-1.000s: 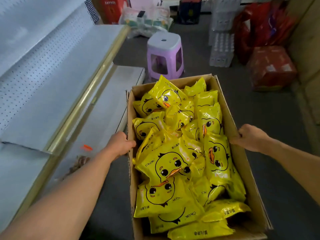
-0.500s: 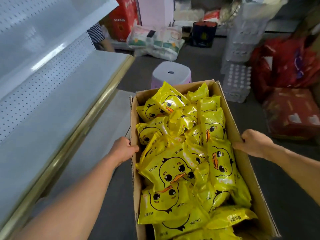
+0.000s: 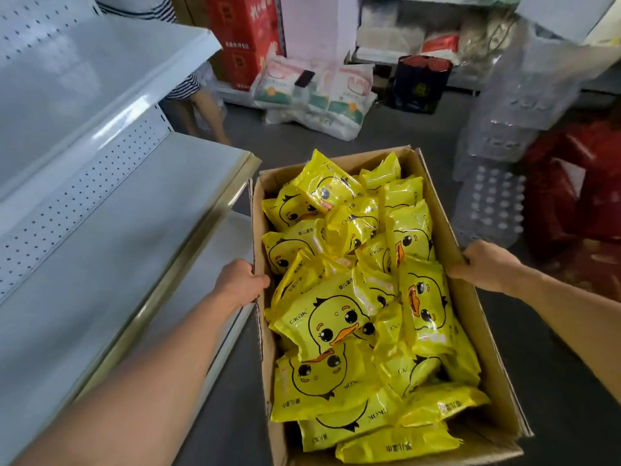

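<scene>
Grey shop flooring runs down an aisle crowded with stock. The left hand is clamped on the left rim of the long open brown cardboard box, thumb inside the wall and fingers hidden behind it. The right hand curls over the right rim, directly opposite. Both grip about midway along the box, which sits straight ahead between the outstretched forearms. Whether its base rests on the floor is hidden.

Inside the box, glossy yellow plastic packets printed with a cartoon duck are heaped loosely up to the rim. I judge the load heavy for its size. The packets look soft and slippery, so they would slide towards whichever end dips. The thin card walls will likely bow or tear if the whole weight hangs from the rims. A hold under the bottom edges, with the box kept level, seems safer.

Left of the box stands white perforated-back metal shelving with a brass-coloured front edge. Beyond the box's far end lie white printed sacks, red cartons and a dark square package. A person in striped clothing shows partly behind the shelving. Right of the box are stacked clear plastic trays and red bags.
</scene>
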Tool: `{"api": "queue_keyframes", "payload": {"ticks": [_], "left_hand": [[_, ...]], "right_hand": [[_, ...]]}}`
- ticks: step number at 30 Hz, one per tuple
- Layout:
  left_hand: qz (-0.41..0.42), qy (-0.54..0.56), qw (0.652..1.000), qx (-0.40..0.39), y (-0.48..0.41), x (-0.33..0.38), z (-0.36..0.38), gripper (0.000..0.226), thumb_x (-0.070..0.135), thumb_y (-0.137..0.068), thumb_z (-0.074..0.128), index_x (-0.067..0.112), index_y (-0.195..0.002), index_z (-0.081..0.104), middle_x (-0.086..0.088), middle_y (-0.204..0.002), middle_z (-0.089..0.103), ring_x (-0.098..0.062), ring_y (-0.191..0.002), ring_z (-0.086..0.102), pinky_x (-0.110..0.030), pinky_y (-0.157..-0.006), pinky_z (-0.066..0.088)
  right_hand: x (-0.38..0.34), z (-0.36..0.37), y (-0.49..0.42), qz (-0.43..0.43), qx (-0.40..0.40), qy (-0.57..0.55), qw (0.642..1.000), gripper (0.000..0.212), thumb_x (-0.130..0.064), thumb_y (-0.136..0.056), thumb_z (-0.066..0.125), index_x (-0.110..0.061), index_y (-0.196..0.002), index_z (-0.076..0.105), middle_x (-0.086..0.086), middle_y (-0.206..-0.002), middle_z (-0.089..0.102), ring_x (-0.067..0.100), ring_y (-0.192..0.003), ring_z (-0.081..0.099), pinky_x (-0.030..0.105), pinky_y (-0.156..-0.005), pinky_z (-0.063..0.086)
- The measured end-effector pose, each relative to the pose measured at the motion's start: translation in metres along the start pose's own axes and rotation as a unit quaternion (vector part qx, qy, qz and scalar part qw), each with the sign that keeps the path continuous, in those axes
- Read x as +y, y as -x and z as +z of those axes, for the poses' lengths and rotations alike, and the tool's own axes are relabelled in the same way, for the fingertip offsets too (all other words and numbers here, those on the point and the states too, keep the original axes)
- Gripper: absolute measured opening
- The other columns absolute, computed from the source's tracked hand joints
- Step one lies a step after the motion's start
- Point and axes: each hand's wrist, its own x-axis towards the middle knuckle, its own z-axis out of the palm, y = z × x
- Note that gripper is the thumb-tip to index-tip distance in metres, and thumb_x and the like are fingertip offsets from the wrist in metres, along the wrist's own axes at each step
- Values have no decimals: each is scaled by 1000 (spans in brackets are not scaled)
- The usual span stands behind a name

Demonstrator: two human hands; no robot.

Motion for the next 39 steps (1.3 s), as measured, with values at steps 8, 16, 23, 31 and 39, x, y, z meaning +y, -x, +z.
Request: {"api": "queue_keyframes", "payload": {"ticks": [8, 16, 23, 31, 39], "left_hand": [[-32, 14, 999, 23, -126, 75, -16, 29, 24, -82, 73, 10, -66, 53, -8, -69, 62, -27, -71, 65, -33, -64, 49], [-88, 78, 993, 33, -238, 137, 3, 23, 19, -82, 71, 8, -66, 59, -13, -71, 67, -30, -74, 69, -39, -72, 56], [-124, 110, 985, 46, -318, 159, 17, 21, 22, -75, 73, 4, -73, 64, -19, -80, 70, -34, -79, 69, -49, -80, 58], [-179, 75, 979, 67, -394, 170, 31, 18, 23, -80, 68, 8, -74, 60, -13, -80, 68, -31, -82, 68, -37, -76, 56], [-207, 79, 974, 55, -425, 164, 37, 22, 28, -79, 68, 7, -80, 64, -12, -77, 70, -29, -75, 70, -45, -79, 60]], "right_hand": [[-45, -65, -155, -22, -1, 23, 999, 33, -36, -87, 65, -11, -66, 60, 3, -57, 52, 15, -50, 49, 21, -47, 34], [-77, -125, -333, -84, -23, 88, 992, 34, -35, -87, 65, -12, -64, 58, 3, -57, 54, 14, -51, 52, 20, -46, 32], [-114, -155, -454, -134, -45, 140, 980, 38, -36, -88, 64, -12, -60, 54, 4, -56, 52, 16, -49, 51, 20, -45, 33], [-155, -133, -557, -194, -55, 187, 961, 36, -39, -90, 59, -15, -64, 53, 4, -66, 54, 17, -60, 56, 21, -50, 35], [-165, -121, -587, -185, -75, 216, 956, 35, -46, -92, 54, -18, -71, 53, 2, -73, 55, 19, -71, 58, 31, -70, 48]]}}
